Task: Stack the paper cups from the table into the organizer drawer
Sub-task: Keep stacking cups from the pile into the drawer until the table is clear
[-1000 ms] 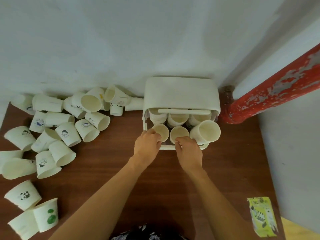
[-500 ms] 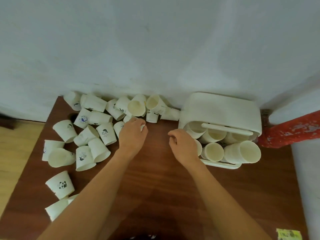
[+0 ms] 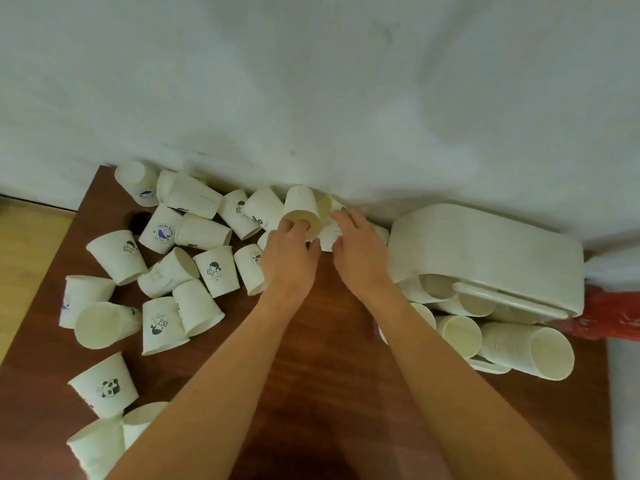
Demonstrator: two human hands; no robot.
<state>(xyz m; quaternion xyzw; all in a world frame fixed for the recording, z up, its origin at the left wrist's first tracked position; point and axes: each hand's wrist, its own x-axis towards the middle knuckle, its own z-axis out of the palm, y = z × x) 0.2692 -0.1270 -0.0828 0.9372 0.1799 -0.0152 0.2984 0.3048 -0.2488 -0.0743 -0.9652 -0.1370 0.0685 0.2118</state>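
Both hands are now leaving the organizer drawer [image 3: 485,258] for mid-frame, left hand [image 3: 289,258] pinching a light, crushable paper cup [image 3: 300,213] by its rim, right hand [image 3: 356,247] curling onto another.

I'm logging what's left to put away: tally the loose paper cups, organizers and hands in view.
Loose paper cups: at least 20, some hidden behind the hands
Organizer drawer: 1
Hands: 2, left hand and right hand, each gripping a cup
Total: at least 23
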